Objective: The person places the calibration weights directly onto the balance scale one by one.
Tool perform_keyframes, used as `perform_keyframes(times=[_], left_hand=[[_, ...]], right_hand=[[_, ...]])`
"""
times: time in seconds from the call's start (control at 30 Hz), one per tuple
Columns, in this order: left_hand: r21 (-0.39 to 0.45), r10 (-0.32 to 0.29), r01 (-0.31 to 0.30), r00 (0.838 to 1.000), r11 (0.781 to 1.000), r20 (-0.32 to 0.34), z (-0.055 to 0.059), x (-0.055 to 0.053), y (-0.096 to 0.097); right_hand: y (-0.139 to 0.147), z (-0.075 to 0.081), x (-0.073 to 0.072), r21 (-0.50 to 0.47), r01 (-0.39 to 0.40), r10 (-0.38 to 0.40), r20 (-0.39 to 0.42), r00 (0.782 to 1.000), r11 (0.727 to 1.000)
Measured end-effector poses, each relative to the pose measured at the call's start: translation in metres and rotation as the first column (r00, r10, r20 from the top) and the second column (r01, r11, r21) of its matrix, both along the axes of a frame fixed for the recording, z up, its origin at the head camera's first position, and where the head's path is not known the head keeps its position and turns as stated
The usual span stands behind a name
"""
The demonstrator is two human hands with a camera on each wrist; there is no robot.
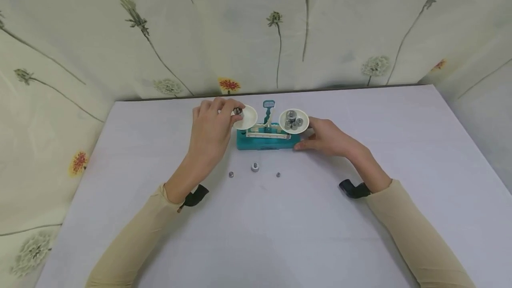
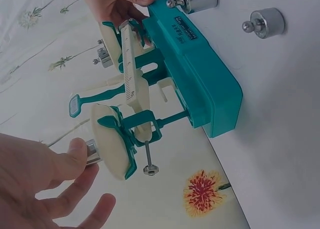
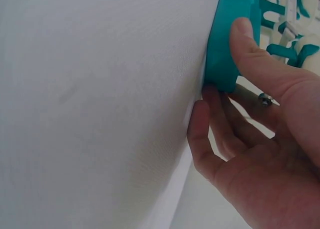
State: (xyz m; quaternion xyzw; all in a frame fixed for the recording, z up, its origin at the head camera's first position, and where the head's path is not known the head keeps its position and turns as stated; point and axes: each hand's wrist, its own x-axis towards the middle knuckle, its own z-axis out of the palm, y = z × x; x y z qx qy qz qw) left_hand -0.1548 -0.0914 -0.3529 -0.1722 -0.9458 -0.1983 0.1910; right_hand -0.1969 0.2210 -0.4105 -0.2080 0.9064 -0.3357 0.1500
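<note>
A teal balance scale (image 1: 268,144) with two cream pans stands near the back of the table. My left hand (image 1: 211,126) pinches a metal weight (image 2: 92,152) between thumb and fingers at the left pan (image 1: 250,118). In the left wrist view the weight is against or just over that pan; whether it bears on it I cannot tell. On the right pan (image 1: 306,124) sit several metal weights (image 1: 291,118). My right hand (image 1: 332,138) grips the right end of the base, its thumb (image 3: 244,36) on the front side and the other fingers round the end.
Three loose weights lie on the white tabletop in front of the scale: a small one (image 1: 231,174) at left, a larger one (image 1: 255,167) in the middle and a tiny one (image 1: 278,174) at right. A flower-patterned curtain (image 1: 248,34) hangs behind the table's back edge.
</note>
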Motion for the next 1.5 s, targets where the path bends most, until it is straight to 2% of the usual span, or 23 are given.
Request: perform_keyframes(times=[0.53, 0.87, 1.5], left_hand=[[-0.009, 0.019, -0.019, 0.998, 1.000, 0.062, -0.001, -0.012, 0.002], [0.009, 0.025, -0.025, 0.998, 1.000, 0.059, -0.003, -0.015, -0.001], [0.009, 0.009, -0.009, 0.999, 1.000, 0.052, -0.001, -0.009, 0.000]], right_hand=[[0.000, 0.001, -0.001, -0.003, -0.001, 0.001, -0.006, 1.000, 1.000], [-0.001, 0.001, 0.000, 0.008, 0.008, -0.008, 0.001, 1.000, 1.000], [0.000, -0.002, -0.002, 0.014, -0.003, 0.003, -0.010, 1.000, 1.000]])
